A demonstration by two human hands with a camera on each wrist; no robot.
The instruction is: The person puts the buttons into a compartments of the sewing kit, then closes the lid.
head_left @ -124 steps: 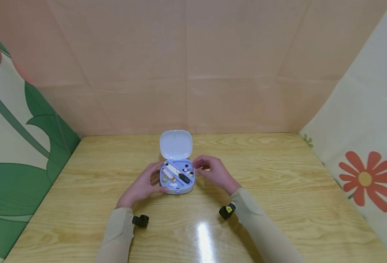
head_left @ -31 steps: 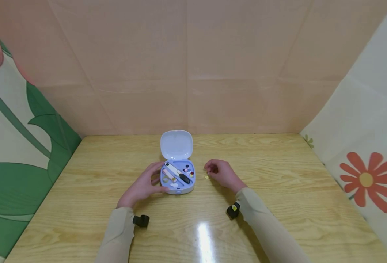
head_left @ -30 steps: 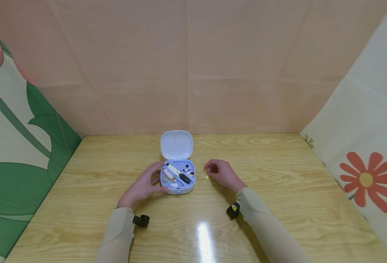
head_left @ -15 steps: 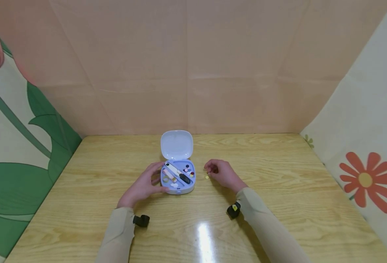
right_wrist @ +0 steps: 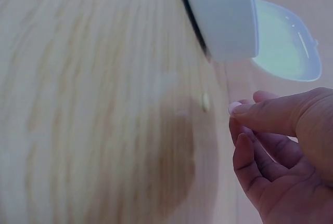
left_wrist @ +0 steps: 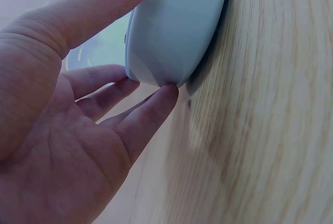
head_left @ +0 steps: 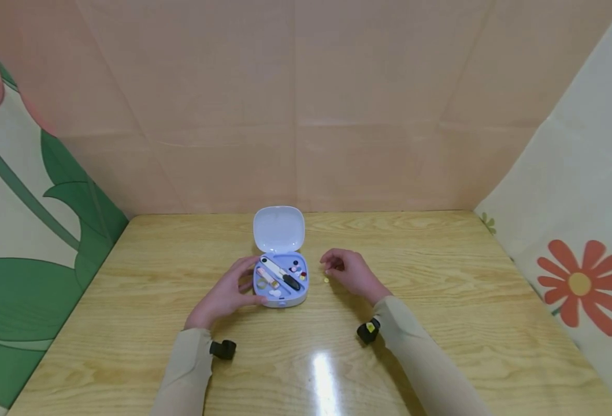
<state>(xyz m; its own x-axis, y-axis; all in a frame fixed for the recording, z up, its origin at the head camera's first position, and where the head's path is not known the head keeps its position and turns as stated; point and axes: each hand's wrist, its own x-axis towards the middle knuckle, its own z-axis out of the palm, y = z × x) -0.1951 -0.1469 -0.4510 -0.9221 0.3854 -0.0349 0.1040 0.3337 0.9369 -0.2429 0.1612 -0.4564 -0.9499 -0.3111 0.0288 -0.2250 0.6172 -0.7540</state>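
Observation:
A sewing-kit-like box (head_left: 281,304) stands on the table, its white lid (head_left: 278,229) raised. Inside lie a white tool with a black end (head_left: 279,273), a small pink item with a gold end (head_left: 267,278) and several small coloured buttons (head_left: 296,269). My left hand (head_left: 226,293) holds the box's left side, thumb at the front and fingertips against the wall (left_wrist: 171,31). Right of the box, my right hand (head_left: 349,271) hovers over the table, pinching a small pale pink button (right_wrist: 235,107) between thumb and finger. A yellow button (head_left: 326,280) lies on the table below it.
The wooden table (head_left: 155,277) runs back to a beige cloth wall (head_left: 295,115). Printed cloths with a green leaf (head_left: 19,306) and a red flower (head_left: 578,284) flank it. A wrist camera (head_left: 223,349) sits on each wrist.
My right hand has moved away from the box's right edge to the table beside it, then shifted slightly back left. A yellow button now shows on the table. My left hand stays on the box.

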